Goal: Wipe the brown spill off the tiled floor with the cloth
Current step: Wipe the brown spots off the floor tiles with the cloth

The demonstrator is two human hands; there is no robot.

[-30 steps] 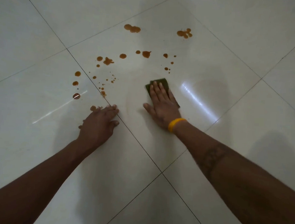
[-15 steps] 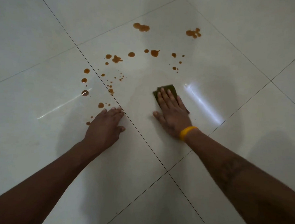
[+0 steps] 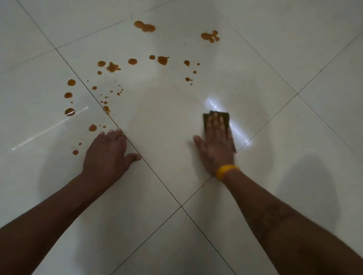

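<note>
A person's right hand presses flat, fingers straight and together, on a dark green cloth laid on a glossy, pale tiled floor. The cloth is a small squarish pad; only its far end and right edge show past the fingertips, the rest lies under the palm. A yellow band circles the right wrist. The left hand rests palm down on the floor, fingers loosely bent at the tips and thumb spread, holding nothing; it straddles a dark grout line that runs diagonally between the large square tiles.

The brown spill lies as scattered round drops and ragged blotches in an arc beyond and to the left of both hands, across two tiles. The nearest drops sit just beside the left fingertips; the farthest blotches are towards the tile's far corner. The cloth is well apart from all of them, near the tile's right edge. A bright streak of reflected light shines on the floor just beside the cloth, and soft shadows fall under both forearms.
</note>
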